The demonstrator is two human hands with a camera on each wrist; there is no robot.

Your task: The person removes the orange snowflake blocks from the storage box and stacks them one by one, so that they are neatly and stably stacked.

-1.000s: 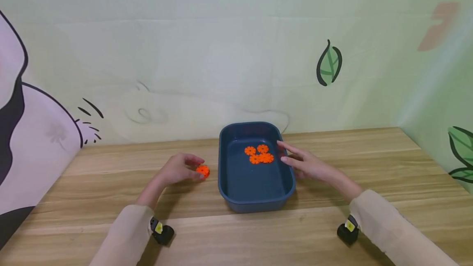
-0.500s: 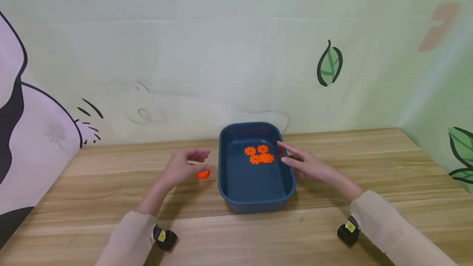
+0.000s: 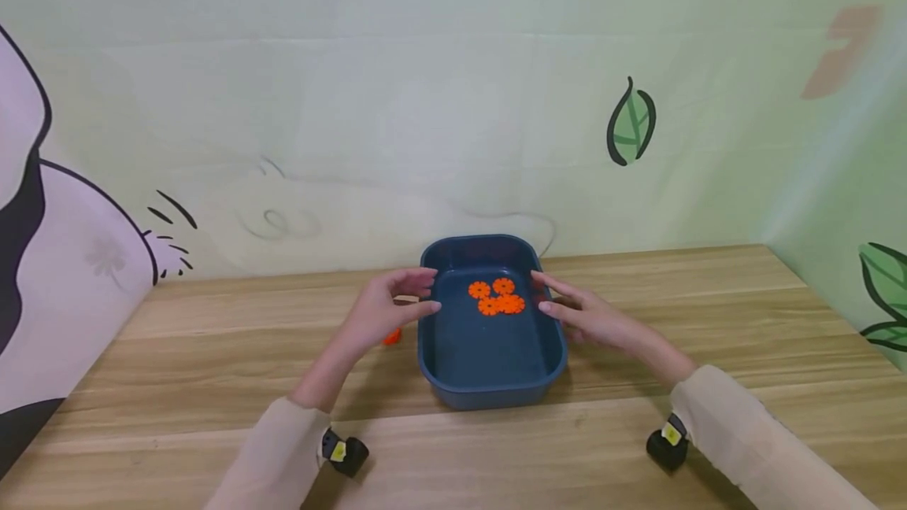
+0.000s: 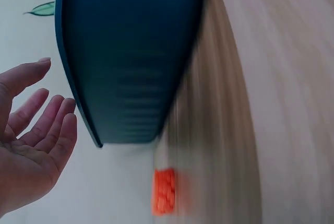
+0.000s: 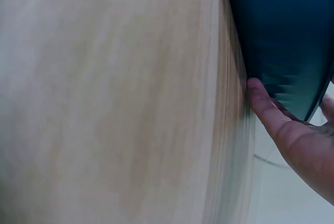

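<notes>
A dark blue rectangular bin (image 3: 489, 398) stands on the table, with several flat orange snowflake-shaped discs (image 3: 489, 306) on its floor. My left hand (image 3: 379, 309) is at the bin's left side, thumb and fingertips by the rim, fingers spread and holding nothing. In the left wrist view this hand (image 4: 39, 135) has a relaxed, half-bent palm beside the bin's wall. Just below it a small stack of orange discs (image 3: 392, 337) sits on the table, partly hidden by the hand. My right hand (image 3: 591, 317) rests at the right rim, a straight finger (image 5: 269, 112) against the outer wall.
The wooden table (image 3: 638, 439) reaches back to a pale green printed wall cloth (image 3: 453, 124) close behind the bin. Black wrist cameras (image 3: 350, 456) are strapped under both sleeves.
My left hand has left the small orange stack and moved right and slightly away, up to the bin's left rim. The right hand, the bin and the discs in it stay put.
</notes>
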